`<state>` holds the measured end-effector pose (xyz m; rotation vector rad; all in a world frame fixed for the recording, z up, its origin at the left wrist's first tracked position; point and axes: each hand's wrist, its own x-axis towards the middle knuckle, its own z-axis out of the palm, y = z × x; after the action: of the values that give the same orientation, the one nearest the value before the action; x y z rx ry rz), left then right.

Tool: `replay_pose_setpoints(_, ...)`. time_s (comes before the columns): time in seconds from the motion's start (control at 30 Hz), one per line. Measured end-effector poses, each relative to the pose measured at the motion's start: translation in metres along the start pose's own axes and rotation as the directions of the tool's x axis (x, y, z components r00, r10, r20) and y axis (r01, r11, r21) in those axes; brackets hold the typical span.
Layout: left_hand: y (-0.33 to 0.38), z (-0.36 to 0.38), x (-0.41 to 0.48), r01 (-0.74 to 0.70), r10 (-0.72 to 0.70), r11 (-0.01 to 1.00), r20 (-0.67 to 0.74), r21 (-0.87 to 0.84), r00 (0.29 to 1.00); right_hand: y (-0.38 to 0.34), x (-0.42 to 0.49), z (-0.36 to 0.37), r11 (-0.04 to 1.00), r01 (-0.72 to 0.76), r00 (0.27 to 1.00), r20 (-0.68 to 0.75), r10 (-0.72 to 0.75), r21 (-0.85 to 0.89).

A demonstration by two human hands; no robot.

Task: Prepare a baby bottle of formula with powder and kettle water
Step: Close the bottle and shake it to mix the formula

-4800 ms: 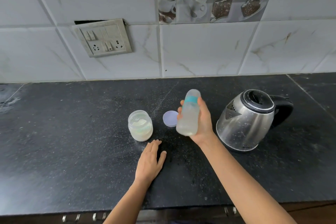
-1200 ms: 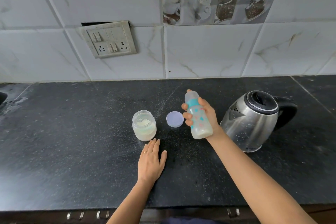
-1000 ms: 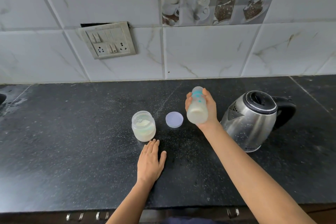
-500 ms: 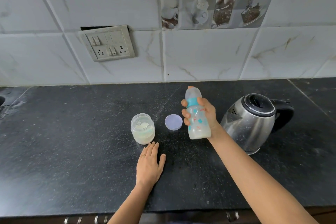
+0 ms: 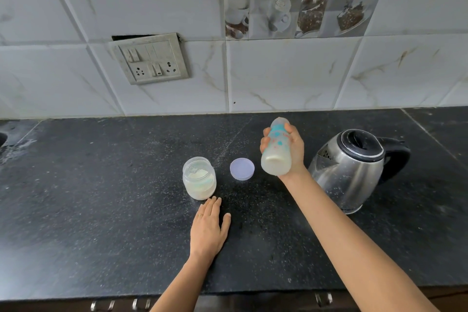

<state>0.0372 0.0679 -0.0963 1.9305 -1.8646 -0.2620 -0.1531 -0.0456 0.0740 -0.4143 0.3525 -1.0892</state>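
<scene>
My right hand (image 5: 293,149) grips the baby bottle (image 5: 276,157) in the air above the black counter (image 5: 101,210). The bottle has a teal collar and dots, holds milky liquid and tilts with its base toward me. My left hand (image 5: 209,228) lies flat on the counter, fingers together, holding nothing. Just beyond its fingertips stands the open powder jar (image 5: 199,178), partly filled with pale powder. The jar's lilac lid (image 5: 242,169) lies flat between the jar and the bottle. A steel kettle (image 5: 352,167) with a black lid and handle stands to the right of my right hand.
A tiled wall rises behind the counter, with a switch and socket plate (image 5: 150,58) at the upper left. The counter's front edge runs along the bottom, with drawer handles (image 5: 119,304) beneath it. Powder specks dust the counter around the jar.
My right hand keeps swinging the bottle: upright half a second ago, now tipped with its base toward me. The left hand, jar, lid and kettle have stayed put.
</scene>
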Motion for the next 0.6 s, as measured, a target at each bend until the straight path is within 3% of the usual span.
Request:
replay_pose_setpoints(0.17, 0.001, 0.000, 0.001, 0.003, -0.003, 1.000, -0.006, -0.004, 1.000, 0.017, -0.013, 0.002, 0.985, -0.025, 0.997, 0.068, 0.037, -0.169)
replay_pose_setpoints(0.37, 0.000, 0.001, 0.000, 0.003, -0.003, 1.000, 0.000, -0.001, 1.000, 0.000, -0.006, 0.008, 0.994, 0.107, 0.994, -0.024, -0.107, -0.039)
replay_pose_setpoints(0.5, 0.000, 0.001, 0.000, 0.000, 0.000, 1.000, -0.001, 0.005, 1.000, 0.013, -0.016, 0.000, 0.987, 0.009, 0.999, 0.047, -0.002, -0.159)
replay_pose_setpoints(0.6, -0.001, 0.001, 0.001, -0.001, 0.001, 1.000, -0.008, 0.007, 1.000, 0.007, -0.015, 0.004, 0.990, 0.057, 0.998, 0.001, -0.057, -0.128)
